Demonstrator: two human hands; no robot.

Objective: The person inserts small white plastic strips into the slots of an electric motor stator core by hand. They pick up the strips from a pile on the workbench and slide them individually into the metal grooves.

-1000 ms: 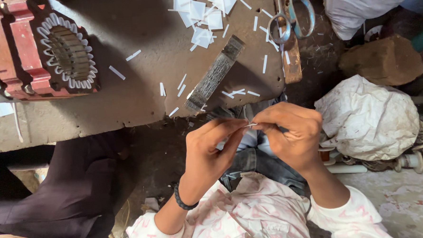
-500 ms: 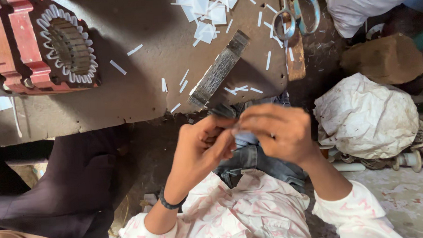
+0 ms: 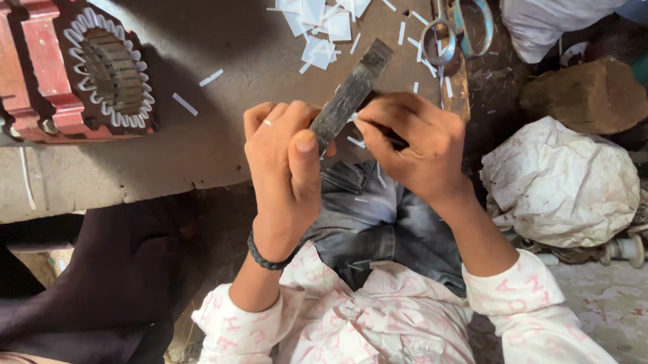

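the grey, dusty concrete tabletop (image 3: 213, 136) runs across the upper part of the view, beyond both hands. on it, far out past the left hand, sits a red cast-iron motor stator with white paper slot liners ringing its bore (image 3: 64, 66). to the outer side of the right hand, off the tabletop, lies a bulging crumpled white cloth sack (image 3: 561, 182), well apart from the fingers.

the left hand (image 3: 283, 173) is curled shut around the near end of a long flat grey metal bar (image 3: 349, 93), thumb pressed along its face; the bar slants up and away from the hand over the tabletop edge. half a second ago the bar lay flat on the tabletop beyond the hands and both hands were bunched over a small white strip above the lap; now the bar is gripped and its near end is raised into the hand. the right hand (image 3: 417, 149) has its fingertips pressed together just beside the bar, touching its near part; what it pinches, if anything, cannot be made out.

straight beyond the right hand lie steel scissors with round loops (image 3: 452, 34). beyond the bar's far tip sits a heap of cut white paper squares and slivers (image 3: 320, 15).
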